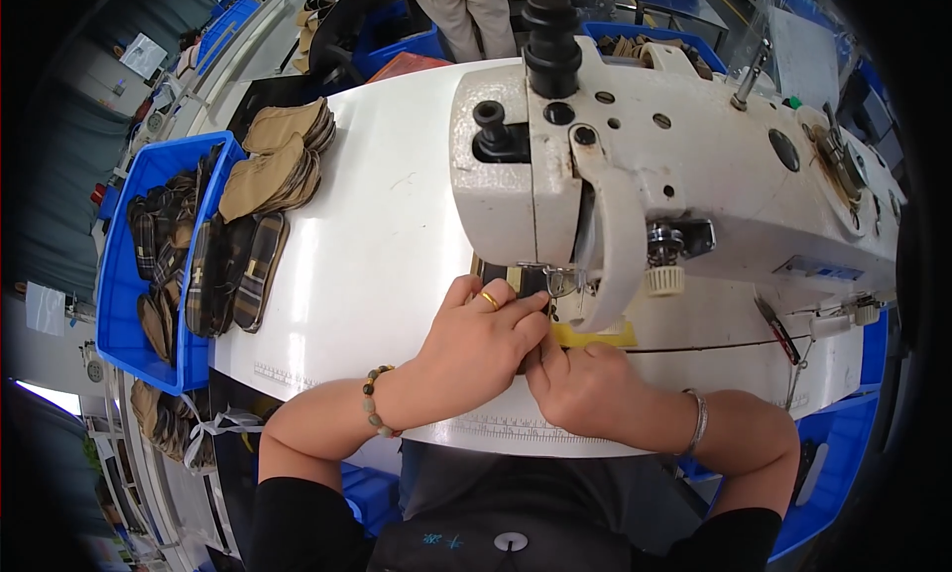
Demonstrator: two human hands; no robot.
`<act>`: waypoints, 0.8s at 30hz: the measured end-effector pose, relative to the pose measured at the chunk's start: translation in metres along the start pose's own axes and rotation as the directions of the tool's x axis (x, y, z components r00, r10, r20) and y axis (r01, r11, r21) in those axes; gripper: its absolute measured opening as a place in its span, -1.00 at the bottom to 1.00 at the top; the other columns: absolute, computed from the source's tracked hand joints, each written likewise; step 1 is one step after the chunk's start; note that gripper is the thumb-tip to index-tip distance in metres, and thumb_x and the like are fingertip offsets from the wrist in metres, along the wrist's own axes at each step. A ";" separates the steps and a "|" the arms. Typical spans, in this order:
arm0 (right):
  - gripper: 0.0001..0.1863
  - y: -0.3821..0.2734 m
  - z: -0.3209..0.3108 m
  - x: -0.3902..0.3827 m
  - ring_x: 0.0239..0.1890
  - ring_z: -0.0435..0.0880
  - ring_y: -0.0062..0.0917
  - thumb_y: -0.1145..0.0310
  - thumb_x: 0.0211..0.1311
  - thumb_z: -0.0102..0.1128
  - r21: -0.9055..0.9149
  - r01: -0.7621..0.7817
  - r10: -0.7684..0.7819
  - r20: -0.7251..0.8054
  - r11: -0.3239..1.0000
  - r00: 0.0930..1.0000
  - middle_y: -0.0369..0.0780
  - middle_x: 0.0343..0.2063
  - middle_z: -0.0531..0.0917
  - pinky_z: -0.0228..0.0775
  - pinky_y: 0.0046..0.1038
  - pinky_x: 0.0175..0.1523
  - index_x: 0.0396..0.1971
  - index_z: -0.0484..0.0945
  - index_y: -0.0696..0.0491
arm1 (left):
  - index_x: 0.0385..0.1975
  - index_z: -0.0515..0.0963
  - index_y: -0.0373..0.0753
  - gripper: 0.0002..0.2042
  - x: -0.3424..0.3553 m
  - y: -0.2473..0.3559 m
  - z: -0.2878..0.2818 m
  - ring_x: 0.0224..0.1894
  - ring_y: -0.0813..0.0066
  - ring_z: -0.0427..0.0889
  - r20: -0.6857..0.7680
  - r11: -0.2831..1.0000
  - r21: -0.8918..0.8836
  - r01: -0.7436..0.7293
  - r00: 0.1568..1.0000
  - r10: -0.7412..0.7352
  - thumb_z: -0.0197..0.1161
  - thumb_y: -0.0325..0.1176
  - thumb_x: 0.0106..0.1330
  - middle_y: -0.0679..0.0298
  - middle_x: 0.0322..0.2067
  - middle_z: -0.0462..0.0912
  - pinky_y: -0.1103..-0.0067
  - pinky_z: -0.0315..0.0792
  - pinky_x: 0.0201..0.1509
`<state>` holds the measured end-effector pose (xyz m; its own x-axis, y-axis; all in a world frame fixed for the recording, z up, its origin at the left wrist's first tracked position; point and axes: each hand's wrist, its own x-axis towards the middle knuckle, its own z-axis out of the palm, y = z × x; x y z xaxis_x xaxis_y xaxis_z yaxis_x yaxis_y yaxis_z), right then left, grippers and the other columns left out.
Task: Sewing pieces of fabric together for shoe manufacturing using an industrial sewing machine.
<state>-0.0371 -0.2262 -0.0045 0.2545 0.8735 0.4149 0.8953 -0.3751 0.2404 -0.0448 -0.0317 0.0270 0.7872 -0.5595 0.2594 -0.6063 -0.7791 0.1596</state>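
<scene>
Under the head of a white sewing machine point(506, 210), a small dark plaid fabric piece point(535, 278) lies by the needle area, mostly covered by fingers. My left hand point(481, 339), with a ring and a beaded bracelet, presses and grips the piece from the left, fingers bent together. Close against it, my right hand point(585, 384) has its fingers closed at the near edge of the same piece. What exactly the right fingertips pinch is partly hidden. A yellow strip point(600, 336) lies beside the right hand, and a thin dark cord point(704, 348) runs off to the right.
A blue bin point(119, 309) of plaid pieces stands at the left, with stacked tan pieces point(263, 175) and plaid pieces point(263, 270) beside it. Thread snips point(776, 331) lie at the right. Printed rulers run along the white table's point(377, 225) near edge. Behind stands another person point(466, 17).
</scene>
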 end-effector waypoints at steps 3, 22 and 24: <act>-0.65 0.004 0.002 0.001 -0.66 0.52 -0.59 0.37 -0.05 0.15 0.005 -0.018 0.018 0.016 1.000 1.000 0.08 -0.29 0.72 0.28 -0.56 -0.56 -0.27 0.68 0.26 | -0.29 0.62 -0.19 -0.80 0.004 -0.001 -0.001 -0.09 0.39 0.51 0.032 0.999 0.003 0.032 0.999 -0.032 0.29 -0.36 0.07 0.27 -0.03 0.71 0.43 0.30 0.07; -0.78 -0.004 -0.009 0.000 -0.74 0.43 -0.68 0.38 -0.09 0.15 0.057 0.029 -0.028 -0.017 0.998 0.999 0.19 -0.35 0.72 0.18 -0.60 -0.65 -0.52 0.65 0.24 | -0.35 0.62 -0.21 -0.78 0.002 0.003 0.010 -0.25 0.44 0.46 -0.183 0.995 0.074 -0.070 0.980 0.082 0.27 -0.36 -0.05 0.37 -0.39 0.43 0.56 0.41 -0.21; -0.78 -0.005 -0.009 0.000 -0.75 0.43 -0.68 0.38 -0.08 0.15 0.058 0.033 -0.032 -0.007 0.998 0.999 0.19 -0.35 0.72 0.17 -0.60 -0.66 -0.52 0.65 0.23 | -0.38 0.61 -0.18 -0.80 0.002 0.003 0.011 -0.26 0.42 0.46 -0.144 0.997 0.047 -0.067 0.987 0.073 0.28 -0.35 -0.05 0.36 -0.40 0.41 0.53 0.37 -0.14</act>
<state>-0.0448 -0.2275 0.0020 0.2230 0.8831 0.4128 0.9227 -0.3278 0.2027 -0.0440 -0.0383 0.0179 0.7165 -0.5683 0.4045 -0.6515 -0.7524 0.0971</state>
